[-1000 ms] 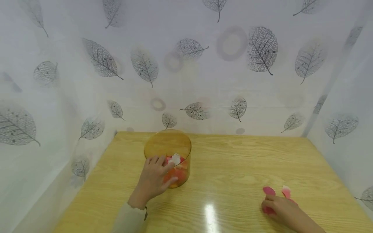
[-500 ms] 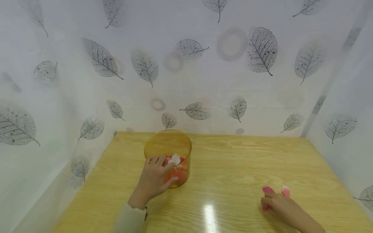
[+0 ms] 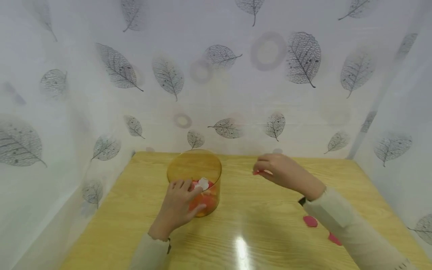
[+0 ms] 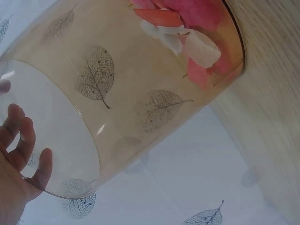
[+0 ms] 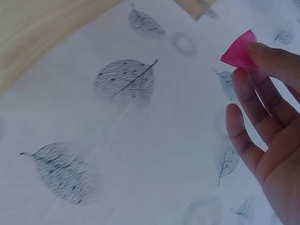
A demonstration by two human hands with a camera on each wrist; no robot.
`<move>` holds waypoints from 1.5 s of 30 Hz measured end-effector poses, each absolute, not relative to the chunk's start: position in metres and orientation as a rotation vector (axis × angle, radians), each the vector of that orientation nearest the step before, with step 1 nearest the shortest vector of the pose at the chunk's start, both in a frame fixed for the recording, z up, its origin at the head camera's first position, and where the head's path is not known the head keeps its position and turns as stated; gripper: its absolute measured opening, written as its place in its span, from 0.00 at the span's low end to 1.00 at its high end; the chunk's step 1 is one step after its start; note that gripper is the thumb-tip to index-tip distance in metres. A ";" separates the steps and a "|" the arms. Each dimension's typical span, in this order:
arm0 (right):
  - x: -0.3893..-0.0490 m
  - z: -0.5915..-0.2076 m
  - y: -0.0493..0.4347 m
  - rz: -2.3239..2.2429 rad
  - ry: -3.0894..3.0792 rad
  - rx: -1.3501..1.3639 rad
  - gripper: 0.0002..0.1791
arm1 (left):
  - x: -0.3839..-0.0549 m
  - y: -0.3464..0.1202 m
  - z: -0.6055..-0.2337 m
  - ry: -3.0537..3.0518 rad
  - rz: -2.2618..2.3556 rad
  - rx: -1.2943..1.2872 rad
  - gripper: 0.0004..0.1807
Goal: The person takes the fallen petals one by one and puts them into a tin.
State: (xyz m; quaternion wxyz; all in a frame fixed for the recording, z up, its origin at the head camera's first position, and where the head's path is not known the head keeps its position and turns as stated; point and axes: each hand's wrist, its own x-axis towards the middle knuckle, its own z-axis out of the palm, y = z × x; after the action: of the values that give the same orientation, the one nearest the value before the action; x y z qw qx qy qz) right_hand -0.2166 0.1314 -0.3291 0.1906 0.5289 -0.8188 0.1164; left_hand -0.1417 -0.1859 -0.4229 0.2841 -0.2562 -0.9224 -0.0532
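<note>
A clear amber container (image 3: 216, 187) stands on the table, with a pile of pink, red and white flower petals (image 4: 201, 47) at its bottom. My left hand (image 3: 179, 206) grips its near left rim, fingers curled over the edge and thumb against the outside wall. Above the table, right of the container, my right hand (image 3: 283, 172) pinches a pink petal (image 5: 240, 52) between thumb and fingertips. Two pink petals lie on the table under the right forearm: one petal (image 3: 310, 221) in full sight, the other petal (image 3: 335, 239) partly covered by the sleeve.
The wood-grain table (image 3: 263, 210) reaches back to a pale curtain (image 3: 236, 90) printed with grey leaves, which also hangs at both sides. A bright light reflection shows on the tabletop near the front.
My right hand has lifted from the petals at the right and swung up and left, carrying a petal. The left hand and the container have stayed in place.
</note>
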 end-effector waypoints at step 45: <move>-0.227 -0.351 0.184 0.228 -2.567 1.433 0.12 | -0.135 -0.175 -0.426 -2.444 0.023 -0.459 0.24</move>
State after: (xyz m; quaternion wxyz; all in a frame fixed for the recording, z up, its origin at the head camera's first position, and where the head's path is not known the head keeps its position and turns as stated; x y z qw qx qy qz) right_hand -0.2271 0.1843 -0.3506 0.0963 0.4838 -0.8664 0.0769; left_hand -0.1352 -0.1749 -0.4256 0.3216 -0.1748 -0.9305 0.0088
